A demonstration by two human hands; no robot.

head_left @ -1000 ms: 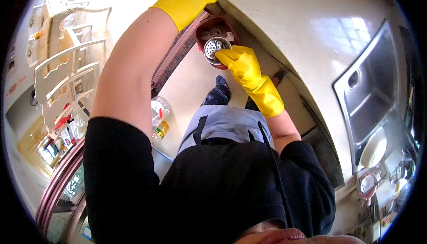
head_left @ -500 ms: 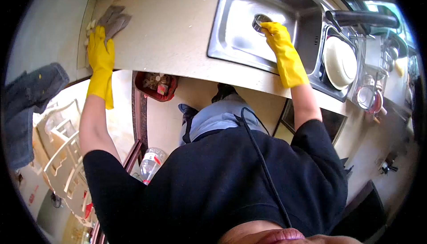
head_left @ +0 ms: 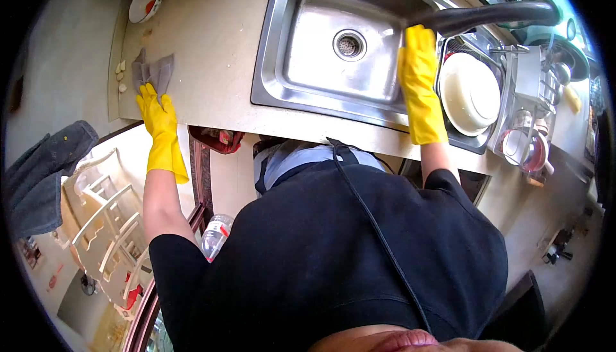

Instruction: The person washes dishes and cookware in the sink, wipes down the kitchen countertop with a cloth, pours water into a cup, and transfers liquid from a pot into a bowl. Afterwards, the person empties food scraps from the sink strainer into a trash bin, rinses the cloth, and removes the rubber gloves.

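Both my hands wear yellow rubber gloves. On the counter at the left, my left hand [head_left: 157, 116] has its fingers on a crumpled grey cloth [head_left: 159, 71], gathered at the fingertips. Several small pale pieces, like garlic cloves, [head_left: 121, 76] lie just left of the cloth. My right hand [head_left: 419, 85] is over the right side of the steel sink [head_left: 308, 63], its fingers closed at the end of the dark faucet spout [head_left: 494, 17]. The glove hides part of that end. A round drain strainer [head_left: 348, 45] sits in the sink bottom.
Right of the sink, a white bowl [head_left: 470, 94] leans in a dish rack. A small bowl [head_left: 145, 3] with something red inside stands at the far left of the counter [head_left: 212, 50]. Below the counter edge are a red bin [head_left: 217, 139] and a plastic bottle [head_left: 217, 235].
My right hand has left the drain strainer and moved to the faucet, whose spout now reaches further over the sink. My left hand has shifted slightly right with the cloth. The view has shifted.
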